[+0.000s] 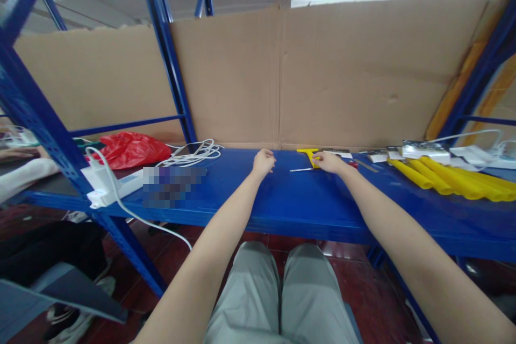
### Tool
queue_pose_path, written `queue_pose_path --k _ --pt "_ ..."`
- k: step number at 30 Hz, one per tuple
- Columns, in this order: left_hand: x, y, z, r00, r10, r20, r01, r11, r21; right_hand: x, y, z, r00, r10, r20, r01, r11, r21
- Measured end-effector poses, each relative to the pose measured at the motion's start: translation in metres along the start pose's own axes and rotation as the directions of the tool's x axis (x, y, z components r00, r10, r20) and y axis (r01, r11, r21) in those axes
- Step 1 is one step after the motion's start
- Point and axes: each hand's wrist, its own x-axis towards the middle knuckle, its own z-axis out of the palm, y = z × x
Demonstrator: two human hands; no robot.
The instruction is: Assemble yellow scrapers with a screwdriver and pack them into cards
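My left hand (264, 162) is over the blue shelf top (298, 199), its fingers curled in. Whatever it may hold is hidden. To its right, my right hand (328, 162) has its fingers closed on a yellow T-shaped tool (309, 152), whose wide end points away from me. A screwdriver (300, 170) lies beneath that hand; its thin metal shaft sticks out to the left and a bit of red handle shows on the right. Behind the right hand lies a flat dark-and-white packet (338, 153).
Yellow tubular pieces (439, 176) and a silver packet (426, 151) lie at right. At left are a red plastic bag (131, 150), a coiled white cable (197, 151) and a power strip (129, 183). Cardboard (342, 75) stands behind. Another person's sleeve (26, 176) shows far left.
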Motion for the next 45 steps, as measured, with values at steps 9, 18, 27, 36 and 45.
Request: queue_pose_path --k 9,18,27,36,45 --pt "-0.005 -0.003 -0.003 0.970 0.243 0.031 -0.239 0.908 0.344 -0.004 -0.021 0.010 0.973 -0.232 0.022 0.226 0.963 0.144" --pt "-0.006 -0.004 -0.001 0.962 0.240 0.128 -0.271 0.877 0.396 -0.006 -0.048 0.022 0.933 -0.360 0.011 0.349 0.910 0.224" --pt "-0.008 -0.004 0.000 0.882 0.376 0.283 -0.453 0.841 0.295 -0.012 -0.066 0.022 0.911 -0.411 0.033 0.379 0.867 0.323" --pt "-0.005 -0.006 0.001 0.905 0.341 0.254 -0.417 0.829 0.373 -0.010 -0.059 0.019 0.931 -0.357 0.079 0.315 0.892 0.323" --pt "-0.012 0.000 -0.002 0.919 0.291 0.267 -0.388 0.790 0.474 -0.014 0.019 -0.027 0.988 -0.039 0.149 0.046 0.998 -0.041"
